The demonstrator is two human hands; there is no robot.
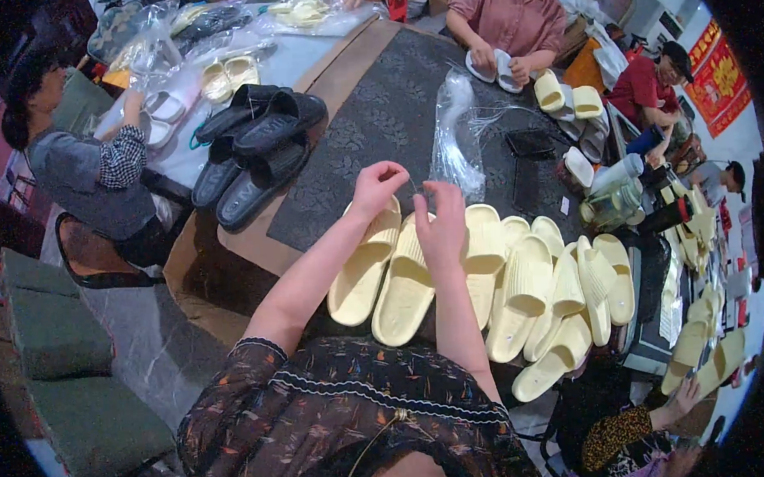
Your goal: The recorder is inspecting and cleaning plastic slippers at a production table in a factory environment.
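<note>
Above a pair of pale yellow slide sandals (pixel 404 301), my left hand (pixel 380 187) and my right hand (pixel 443 227) are close together. Both pinch a thin strand (pixel 413 184) that runs between the fingertips; it looks like the clear plastic strands nearby, though it is barely visible. My right hand hangs over the right sandal of this pair. Just beyond my hands, a clear bag of plastic strands (pixel 457 141) lies on the dark patterned table mat (pixel 355 112). More yellow slides (pixel 521 296) are lined and piled up to the right of my right forearm.
Dark slides (pixel 254 150) are heaped at the table's left edge. Jars and bottles (pixel 615 198) stand on the right. Opposite, a person in a pink shirt (pixel 509 15) handles white slides; another person (pixel 89 166) sits at the left. A cardboard box (pixel 209 272) is below the table edge.
</note>
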